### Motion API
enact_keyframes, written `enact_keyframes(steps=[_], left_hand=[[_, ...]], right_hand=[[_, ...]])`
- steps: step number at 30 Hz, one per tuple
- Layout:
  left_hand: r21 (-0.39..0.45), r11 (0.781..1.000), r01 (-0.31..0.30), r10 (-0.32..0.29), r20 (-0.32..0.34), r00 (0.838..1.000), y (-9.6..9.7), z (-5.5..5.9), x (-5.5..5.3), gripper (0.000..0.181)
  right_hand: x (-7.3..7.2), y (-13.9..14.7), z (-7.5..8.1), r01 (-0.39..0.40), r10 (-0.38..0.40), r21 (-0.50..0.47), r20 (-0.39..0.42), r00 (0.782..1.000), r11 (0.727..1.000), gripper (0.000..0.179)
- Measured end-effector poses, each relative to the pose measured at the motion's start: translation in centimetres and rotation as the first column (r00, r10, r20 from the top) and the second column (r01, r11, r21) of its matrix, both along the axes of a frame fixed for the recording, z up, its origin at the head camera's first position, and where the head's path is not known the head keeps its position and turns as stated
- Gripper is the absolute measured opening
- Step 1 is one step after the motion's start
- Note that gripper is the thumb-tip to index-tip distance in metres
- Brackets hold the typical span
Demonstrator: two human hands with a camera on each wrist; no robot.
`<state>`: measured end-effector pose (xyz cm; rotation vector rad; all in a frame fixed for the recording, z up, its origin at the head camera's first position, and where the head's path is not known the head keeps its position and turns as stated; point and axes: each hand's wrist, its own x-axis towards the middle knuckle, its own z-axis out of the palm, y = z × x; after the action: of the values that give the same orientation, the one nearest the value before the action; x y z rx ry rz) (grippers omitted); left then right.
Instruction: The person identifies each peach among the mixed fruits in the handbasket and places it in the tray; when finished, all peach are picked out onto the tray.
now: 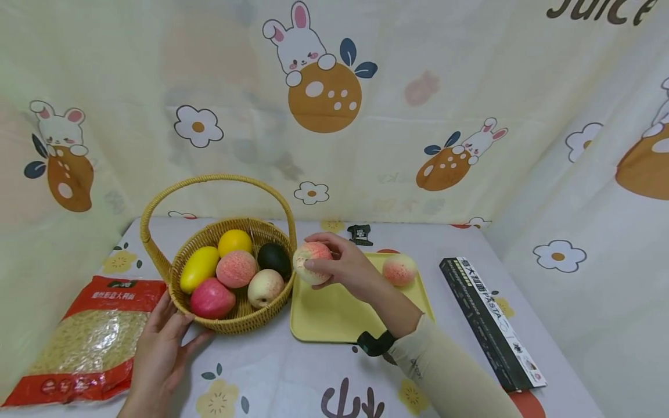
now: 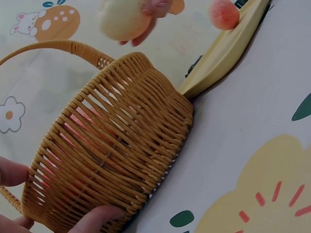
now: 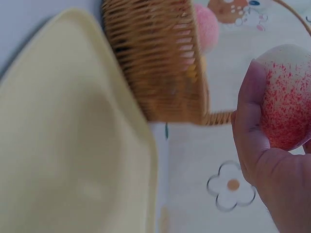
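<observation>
My right hand [image 1: 349, 264] grips a pale peach [image 1: 312, 262] with a red blush, held up between the wicker basket [image 1: 230, 328] and the yellow tray [image 1: 334, 325]. In the right wrist view the same peach [image 3: 287, 97] shows red speckles, with the thumb along its side. My left hand [image 1: 164, 348] rests at the basket's near left side, its fingertips against the weave. Inside the basket lie a yellow mango [image 1: 200, 269], a yellow lemon [image 1: 235, 242], a dark avocado [image 1: 274, 260], a pink peach [image 1: 237, 269], a pale peach [image 1: 266, 288] and a deep pink fruit [image 1: 212, 298].
Another peach [image 1: 399, 270] sits at the tray's far right. A red bag of pasta [image 1: 89, 342] lies left of the basket, and a long black pasta box [image 1: 491, 325] lies at right. A small black item [image 1: 360, 234] is behind the tray. The basket's tall handle [image 1: 225, 179] arches over it.
</observation>
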<state>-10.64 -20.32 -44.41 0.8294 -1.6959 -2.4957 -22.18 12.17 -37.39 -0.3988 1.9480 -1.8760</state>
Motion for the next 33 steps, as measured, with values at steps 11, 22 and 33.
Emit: enact_keyframes(steps=[11, 22, 33], left_hand=[[-0.010, 1.000, -0.023, 0.023, 0.005, 1.000, 0.2, -0.1, 0.1, 0.075], [-0.022, 1.000, -0.017, 0.017, 0.001, 1.000, 0.2, -0.3, 0.1, 0.076], [-0.019, 1.000, -0.010, 0.010, -0.011, 1.000, 0.1, -0.2, 0.1, 0.076]], right_hand=[[-0.5, 4.8, -1.7, 0.122, -0.119, 0.064, -0.038, 0.992, 0.991, 0.053], [-2.3, 4.9, -2.5, 0.184, -0.181, 0.192, -0.031, 0.983, 0.964, 0.056], [-4.3, 2.7, -3.3, 0.142, -0.157, 0.333, 0.019, 0.987, 0.932, 0.059]])
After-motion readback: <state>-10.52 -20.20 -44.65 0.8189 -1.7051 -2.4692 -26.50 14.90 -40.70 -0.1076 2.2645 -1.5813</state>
